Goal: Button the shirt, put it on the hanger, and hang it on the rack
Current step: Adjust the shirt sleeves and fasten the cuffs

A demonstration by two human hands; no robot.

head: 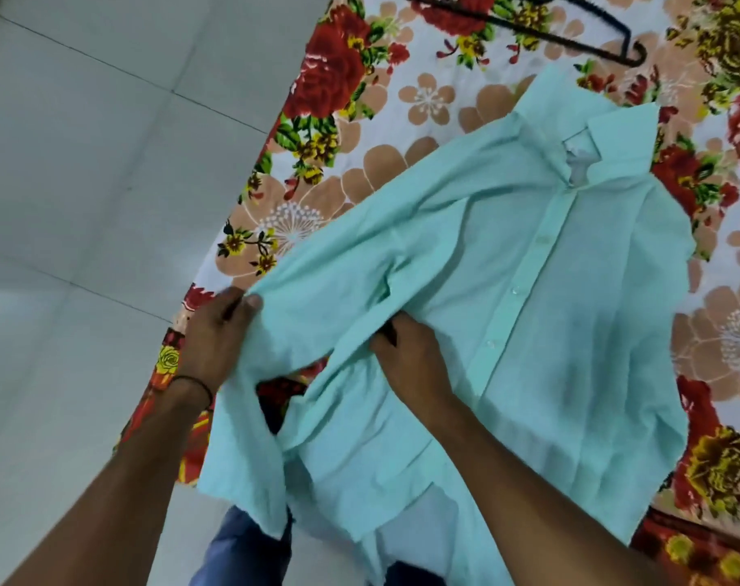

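Note:
A mint-green shirt (pixel 507 255) lies front up on the flowered bedspread (pixel 347 120), collar at the upper right, its placket buttoned down the middle. One long sleeve runs across toward the lower left. My left hand (pixel 218 332) pinches the edge of that sleeve's end near the bed's edge. My right hand (pixel 406 357) grips a fold of the sleeve by the shirt's side. A black hanger (pixel 571 33) lies on the bed beyond the collar, partly cut off by the top of the view.
The bed's left edge runs diagonally, with a pale tiled floor (pixel 85 184) beside it. My blue trouser legs (pixel 241 551) show below the shirt's hem. No rack is in view.

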